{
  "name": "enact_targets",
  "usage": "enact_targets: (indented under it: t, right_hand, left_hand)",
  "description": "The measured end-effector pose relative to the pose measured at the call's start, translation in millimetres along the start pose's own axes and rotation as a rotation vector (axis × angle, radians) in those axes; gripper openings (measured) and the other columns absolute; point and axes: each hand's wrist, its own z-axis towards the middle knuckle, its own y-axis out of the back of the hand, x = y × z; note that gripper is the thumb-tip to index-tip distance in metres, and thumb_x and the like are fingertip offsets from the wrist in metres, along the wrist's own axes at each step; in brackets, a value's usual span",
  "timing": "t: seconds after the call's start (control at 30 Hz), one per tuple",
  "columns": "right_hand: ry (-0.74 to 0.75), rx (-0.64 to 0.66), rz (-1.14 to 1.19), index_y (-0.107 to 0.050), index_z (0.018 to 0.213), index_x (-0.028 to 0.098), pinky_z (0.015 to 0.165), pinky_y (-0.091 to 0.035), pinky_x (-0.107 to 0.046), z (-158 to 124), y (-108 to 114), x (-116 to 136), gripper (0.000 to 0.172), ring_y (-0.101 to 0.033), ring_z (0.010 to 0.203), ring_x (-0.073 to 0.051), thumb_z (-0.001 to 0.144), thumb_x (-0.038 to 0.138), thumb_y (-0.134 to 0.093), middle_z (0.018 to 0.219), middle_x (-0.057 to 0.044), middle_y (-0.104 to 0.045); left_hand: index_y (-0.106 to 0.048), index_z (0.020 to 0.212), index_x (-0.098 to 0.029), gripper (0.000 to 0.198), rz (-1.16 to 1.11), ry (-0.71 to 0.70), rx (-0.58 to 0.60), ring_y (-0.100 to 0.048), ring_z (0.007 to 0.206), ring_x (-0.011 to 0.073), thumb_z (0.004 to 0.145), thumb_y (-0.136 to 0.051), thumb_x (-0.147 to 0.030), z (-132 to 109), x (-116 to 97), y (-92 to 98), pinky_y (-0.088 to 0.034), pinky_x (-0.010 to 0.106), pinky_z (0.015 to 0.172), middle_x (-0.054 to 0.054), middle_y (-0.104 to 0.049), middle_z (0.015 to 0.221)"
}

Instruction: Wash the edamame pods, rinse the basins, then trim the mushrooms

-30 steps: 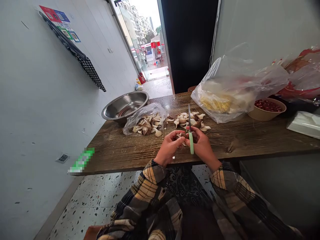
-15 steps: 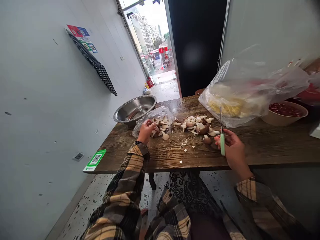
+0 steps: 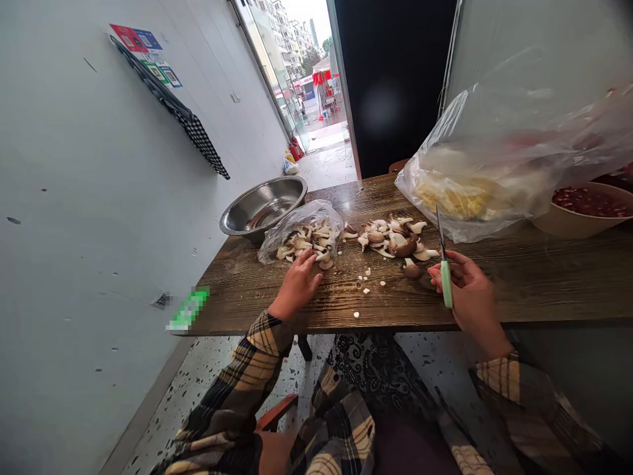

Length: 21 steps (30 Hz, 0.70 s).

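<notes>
My left hand (image 3: 297, 284) hovers over the table's near side, fingers stretched forward and nothing in its grasp. Just beyond its fingertips lies a clear plastic bag (image 3: 271, 245) holding cut mushrooms (image 3: 307, 237). To the right of the bag is a loose pile of brown-capped mushrooms (image 3: 401, 245). A pair of scissors (image 3: 446, 280) with pale green handles is in my right hand (image 3: 472, 290), blades pointing up and away. One mushroom (image 3: 412, 269) lies left of that hand. Small white stem bits (image 3: 366, 291) are scattered between my hands.
A steel basin (image 3: 264, 204) stands at the table's far left, touching or close to the bag. At the right are a large plastic bag (image 3: 459, 191) with yellow contents and a paper bowl (image 3: 583, 218) of red food. A green QR card (image 3: 190, 309) sits at the left corner.
My left hand has drawn back from the mushrooms in the bag toward me, its fingers opening out. My right hand still holds the scissors in nearly the same place. The view has shifted slightly.
</notes>
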Motion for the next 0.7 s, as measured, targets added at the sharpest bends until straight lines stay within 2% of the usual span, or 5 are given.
enact_targets:
  t: [0.13, 0.27, 0.33, 0.5, 0.7]
  right_hand:
    - [0.019, 0.009, -0.029, -0.061, 0.111, 0.024, 0.058, -0.054, -0.028, -1.6, 1.0, 0.4, 0.052, -0.065, 0.069, -0.016, 0.065, 0.036, -0.082, 0.083, -0.001, -0.069]
    - [0.020, 0.009, -0.029, -0.061, 0.110, 0.025, 0.059, -0.055, -0.029, -1.9, 2.5, -1.1, 0.053, -0.064, 0.068, -0.015, 0.064, 0.039, -0.083, 0.083, -0.001, -0.068]
    - [0.008, 0.011, -0.024, -0.061, 0.110, 0.025, 0.059, -0.054, -0.028, -1.9, 2.8, -1.5, 0.054, -0.063, 0.066, -0.014, 0.063, 0.038, -0.084, 0.082, 0.000, -0.068]
    - [-0.012, 0.021, -0.009, -0.062, 0.110, 0.025, 0.058, -0.053, -0.026, -2.2, 2.9, -1.1, 0.054, -0.061, 0.064, -0.013, 0.062, 0.036, -0.085, 0.080, 0.001, -0.067]
    - [-0.008, 0.043, -0.059, -0.061, 0.111, 0.025, 0.061, -0.055, -0.030, -4.4, 3.1, 0.8, 0.054, -0.065, 0.068, -0.016, 0.065, 0.040, -0.082, 0.081, -0.001, -0.068]
  left_hand:
    - [-0.067, 0.113, -0.018, 0.029, -0.159, -0.010, 0.068, -0.059, 0.114, 0.0256, 0.086, -0.057, -0.023, -20.8, -24.9, 11.0, -0.045, 0.043, 0.103, 0.013, -0.064, 0.120]
    - [-0.071, 0.110, -0.023, 0.026, -0.442, -0.177, 0.478, -0.063, 0.108, 0.0217, 0.087, -0.059, -0.024, -41.2, -54.1, 21.0, -0.048, 0.035, 0.096, 0.010, -0.067, 0.115]
    - [-0.070, 0.114, -0.025, 0.029, -0.469, -0.251, 0.581, -0.060, 0.113, 0.0226, 0.087, -0.060, -0.025, -46.4, -60.8, 18.7, -0.045, 0.037, 0.101, 0.010, -0.066, 0.120]
    - [-0.065, 0.123, -0.023, 0.039, -0.377, -0.241, 0.478, -0.052, 0.126, 0.0266, 0.083, -0.064, -0.021, -40.1, -52.9, -4.5, -0.037, 0.045, 0.109, 0.012, -0.060, 0.134]
    - [-0.069, 0.110, -0.019, 0.028, -0.337, -0.052, 0.103, -0.060, 0.112, 0.0225, 0.087, -0.056, -0.021, -7.0, -30.4, -10.7, -0.046, 0.039, 0.099, 0.012, -0.065, 0.121]
